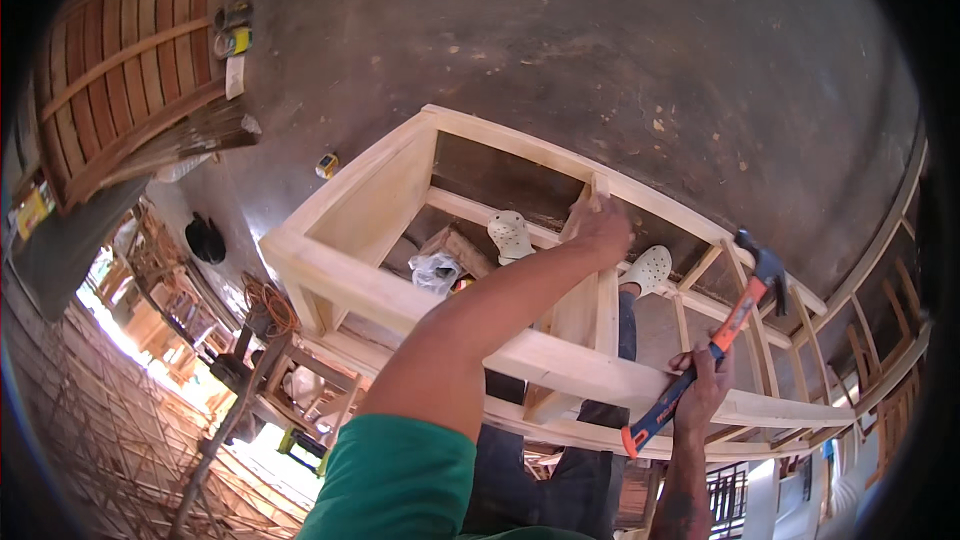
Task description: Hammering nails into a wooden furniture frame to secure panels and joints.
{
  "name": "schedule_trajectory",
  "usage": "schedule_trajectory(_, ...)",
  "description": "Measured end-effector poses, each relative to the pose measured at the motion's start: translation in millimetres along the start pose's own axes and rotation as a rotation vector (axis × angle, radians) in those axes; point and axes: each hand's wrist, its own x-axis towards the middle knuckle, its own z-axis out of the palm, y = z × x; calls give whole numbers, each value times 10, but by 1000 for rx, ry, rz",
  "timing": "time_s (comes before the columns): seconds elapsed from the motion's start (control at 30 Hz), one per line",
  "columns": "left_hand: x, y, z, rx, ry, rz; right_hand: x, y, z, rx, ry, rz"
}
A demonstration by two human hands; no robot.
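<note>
My right hand (705, 390) is wrapped round the orange and blue handle of a claw hammer (735, 322), whose dark head points up and away over the frame. A pale wooden frame (530, 145), box-shaped and made of planks and rails, stands in front of me. My left arm reaches across its near rail. At the top of the upright wooden divider (606, 310), close to the far rail, my left hand (603, 232) is closed with its fingers bent. Whatever lies between those fingertips is hidden.
My feet in pale clogs (510, 235) are inside the frame, beside a clear plastic bag (435, 272) and a wood block (470, 252). A yellow tape measure (327, 165) lies on the dark floor. Slatted wood (135, 60) stands at left; narrow slats (765, 340) continue rightward.
</note>
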Motion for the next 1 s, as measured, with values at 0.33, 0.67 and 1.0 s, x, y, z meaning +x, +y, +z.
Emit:
schedule_trajectory(0.33, -2437, -69, -1833, -1042, -438, 695, -114, 119, -108, 71, -29, -347)
schedule_trajectory(0.67, -4640, -1592, 1179, -1373, -1254, 168, 166, 308, -387, 6, 1, -506)
schedule_trajectory(1.0, -3103, -3522, 4548, -893, 559, -796, 436, 75, -526, 12, -203, -621)
